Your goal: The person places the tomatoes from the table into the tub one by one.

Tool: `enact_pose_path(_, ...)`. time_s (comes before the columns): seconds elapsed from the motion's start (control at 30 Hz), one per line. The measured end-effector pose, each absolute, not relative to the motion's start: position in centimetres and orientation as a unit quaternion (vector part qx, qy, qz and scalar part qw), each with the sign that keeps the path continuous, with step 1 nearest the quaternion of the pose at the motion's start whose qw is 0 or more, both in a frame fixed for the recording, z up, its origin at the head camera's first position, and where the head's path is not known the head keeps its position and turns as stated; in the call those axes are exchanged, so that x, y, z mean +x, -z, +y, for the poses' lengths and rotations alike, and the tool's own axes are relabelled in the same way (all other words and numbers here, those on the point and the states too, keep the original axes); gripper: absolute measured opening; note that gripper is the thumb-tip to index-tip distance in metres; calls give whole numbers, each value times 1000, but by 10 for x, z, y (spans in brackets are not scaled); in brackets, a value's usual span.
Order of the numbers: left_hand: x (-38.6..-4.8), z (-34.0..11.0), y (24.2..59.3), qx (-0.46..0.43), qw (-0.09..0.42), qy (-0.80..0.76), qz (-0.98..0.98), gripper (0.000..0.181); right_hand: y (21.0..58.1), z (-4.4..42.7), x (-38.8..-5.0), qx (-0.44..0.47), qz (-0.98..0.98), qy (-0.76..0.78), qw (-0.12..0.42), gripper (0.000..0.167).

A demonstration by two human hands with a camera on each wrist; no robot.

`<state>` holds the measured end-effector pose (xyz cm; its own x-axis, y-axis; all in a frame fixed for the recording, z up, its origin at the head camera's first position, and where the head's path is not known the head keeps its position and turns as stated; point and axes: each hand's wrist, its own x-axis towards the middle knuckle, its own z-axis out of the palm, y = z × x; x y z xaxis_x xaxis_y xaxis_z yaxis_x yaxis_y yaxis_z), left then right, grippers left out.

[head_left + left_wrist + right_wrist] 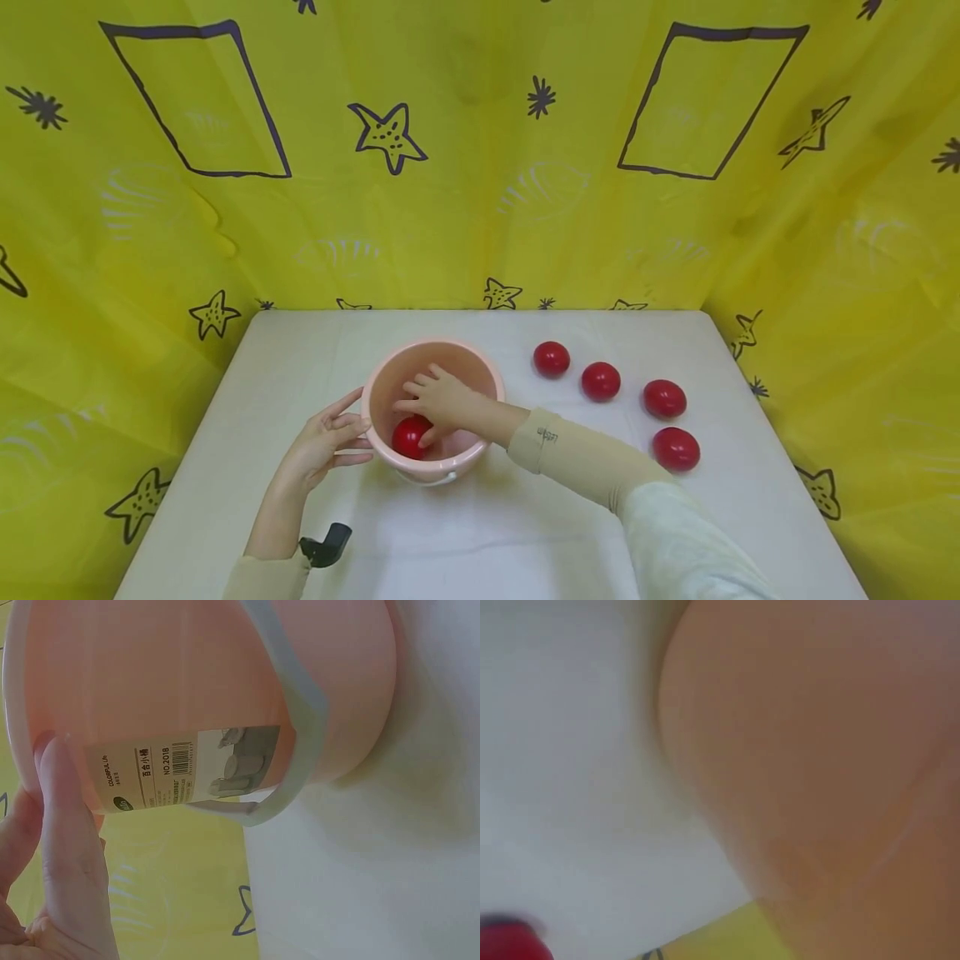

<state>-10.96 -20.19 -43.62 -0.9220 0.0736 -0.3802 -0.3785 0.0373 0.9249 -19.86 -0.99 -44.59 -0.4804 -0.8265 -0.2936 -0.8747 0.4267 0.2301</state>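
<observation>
A pink bucket [429, 472] with a pale handle [304, 712] stands on the white table. My left hand [324, 442] touches the bucket's left side with its fingers spread; the left wrist view shows this hand [69, 855] against the wall near the rim, beside a printed label [180, 769]. Inside the bucket's mouth is my right hand [442, 404], fingers spread, above a red ball [409, 437]; its thumb lies over the ball's right edge. In the right wrist view the bucket wall [802, 750] fills most of the picture, and the right hand does not show.
Several red balls lie right of the bucket: one at the back [551, 359], one beside it [601, 382], and two farther right [664, 399], [676, 449]. Yellow patterned cloth [465, 208] surrounds the white table [480, 542]. A dark strap piece [327, 547] sits at the left wrist.
</observation>
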Motion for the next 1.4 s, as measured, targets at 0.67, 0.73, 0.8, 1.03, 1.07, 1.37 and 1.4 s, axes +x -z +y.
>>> enact_pose_path(0.67, -110, -201, 438, -112, 164, -682, 703, 63, 426, 98, -174, -267, 950, 130, -93, 67)
enact_pose_path(0.73, -109, -202, 438, -115, 165, -682, 703, 63, 429, 114, -172, -232, 956, 150, -100, 67)
enact_pose_path(0.8, -108, -203, 437, -118, 165, -683, 701, 63, 434, 130, -170, -197, 960, 167, -105, 67)
enact_pose_path(1.03, -107, -205, 437, -113, 166, -686, 700, 64, 451, 191, -158, -66, 966, 220, -120, 74)
enact_pose_path(1.07, -108, -205, 437, -112, 166, -685, 700, 64, 454, 200, -156, -53, 966, 220, -123, 75)
enact_pose_path(1.37, -110, -203, 438, -114, 167, -684, 701, 64, 484, 268, -126, 78, 967, 226, -94, 76)
enact_pose_path(1.4, -110, -202, 438, -114, 168, -683, 702, 64, 486, 273, -122, 92, 966, 225, -85, 78)
